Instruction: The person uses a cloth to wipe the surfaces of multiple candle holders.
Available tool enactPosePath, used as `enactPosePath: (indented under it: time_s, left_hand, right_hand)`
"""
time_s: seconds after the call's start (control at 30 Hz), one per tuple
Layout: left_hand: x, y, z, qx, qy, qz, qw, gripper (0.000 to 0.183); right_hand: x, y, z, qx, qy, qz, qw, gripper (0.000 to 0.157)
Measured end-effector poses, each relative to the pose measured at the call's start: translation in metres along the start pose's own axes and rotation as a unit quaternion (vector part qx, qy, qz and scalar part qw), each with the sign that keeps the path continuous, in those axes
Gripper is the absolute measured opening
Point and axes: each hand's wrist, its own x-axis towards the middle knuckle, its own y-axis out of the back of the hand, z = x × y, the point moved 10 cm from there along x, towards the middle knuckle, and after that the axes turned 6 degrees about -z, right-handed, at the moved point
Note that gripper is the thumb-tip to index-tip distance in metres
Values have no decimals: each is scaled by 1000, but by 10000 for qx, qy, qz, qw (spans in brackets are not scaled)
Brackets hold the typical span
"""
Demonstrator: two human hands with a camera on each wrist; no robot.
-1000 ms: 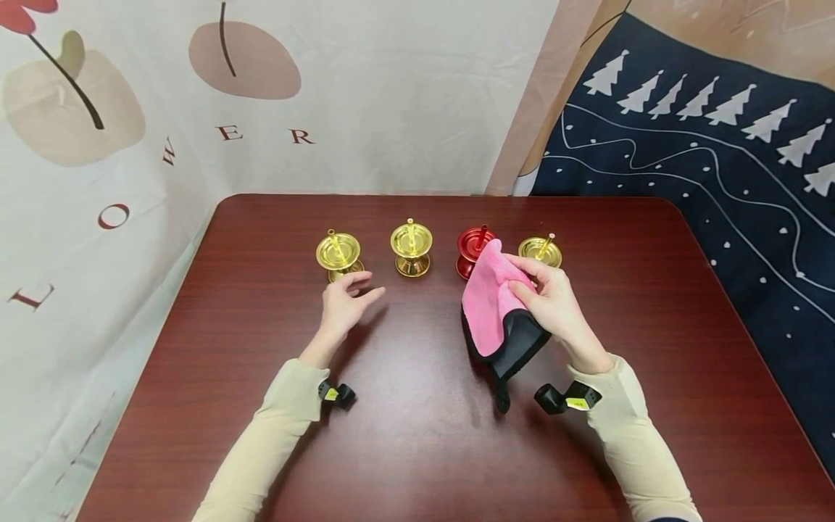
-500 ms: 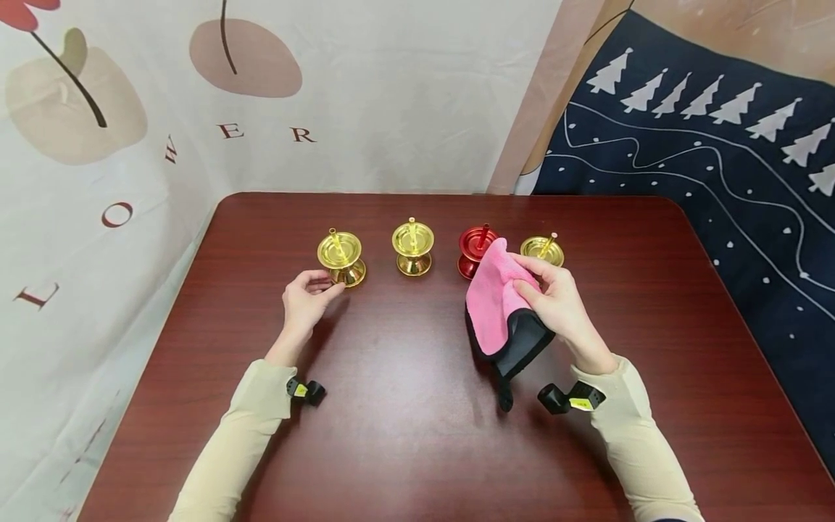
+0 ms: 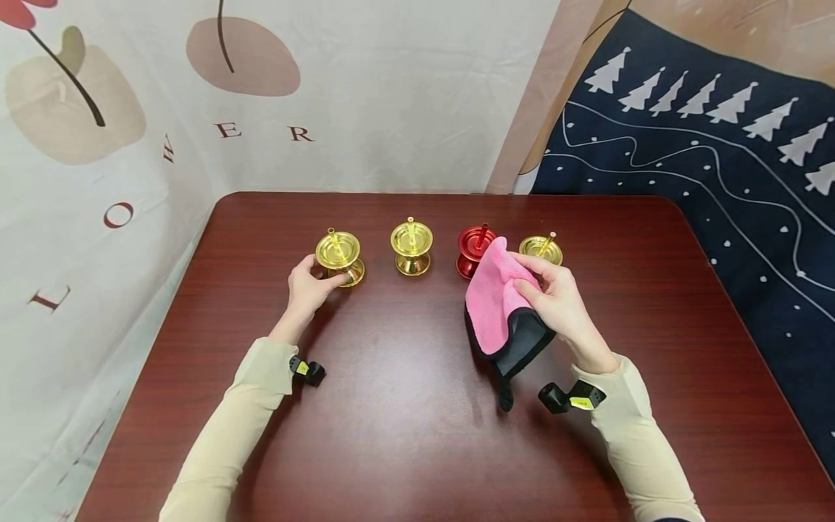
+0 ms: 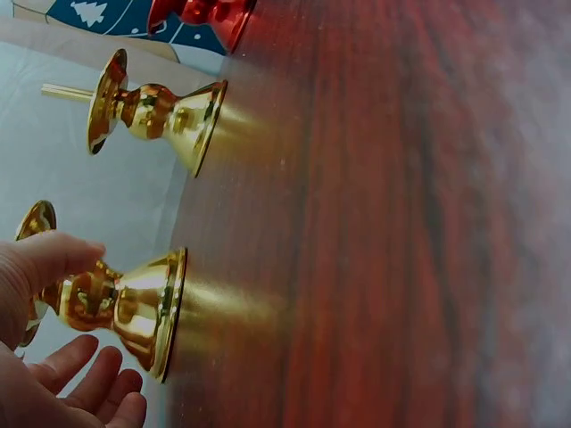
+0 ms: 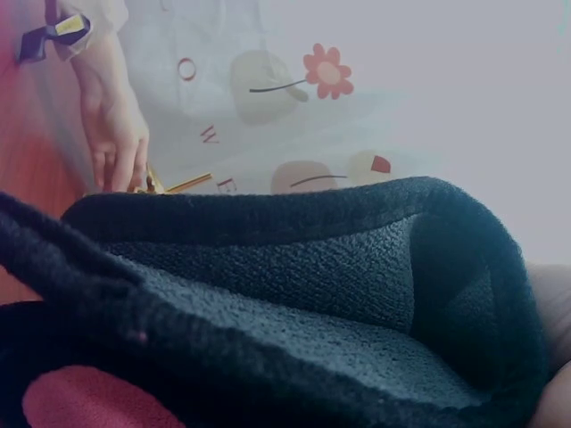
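My left hand [image 3: 308,288] is at the leftmost gold candle holder [image 3: 339,250], a goblet-shaped stand with a dish and thin tube on top. In the left wrist view the thumb lies across the stem of this gold holder [image 4: 89,303], and loosely bent fingers [image 4: 103,383] reach along its other side, with a small gap showing. It stands upright on the table. My right hand [image 3: 554,293] pinches a pink-and-black cloth mitt [image 3: 489,304] by its pink part. In the right wrist view the mitt's dark mouth [image 5: 312,267] gapes wide.
Another gold holder [image 3: 412,246] stands in the same row, then a red holder [image 3: 475,246], partly covered by the mitt. A further gold holder [image 3: 538,249] is behind my right hand. All stand near the back of the brown table [image 3: 417,406], before a printed curtain [image 3: 391,94].
My left hand has moved left and round to the left side of the leftmost gold candle holder, thumb now in front. The right hand and the mitt have hardly moved.
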Motion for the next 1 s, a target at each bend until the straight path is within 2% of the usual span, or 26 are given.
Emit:
enactPosePath:
  time_s: [0.17,0.47,0.73,1.0]
  left_hand:
    - [3,-4,-4,112,179,-89,9997,48]
    - [9,-3,-5,401,249,28,9989,41]
    - [11,-3,-6,447,329,102,9984,41]
    - [12,-4,-8,290,359,79,9989,42]
  right_hand:
    - [1,0,0,54,-14,-31,10000,37]
    - [2,-1,1,75,-67,-60,9999,37]
    - [2,-1,1,124,-86,-38,9999,37]
    - [2,0,1,194,-81,-28,9998,38]
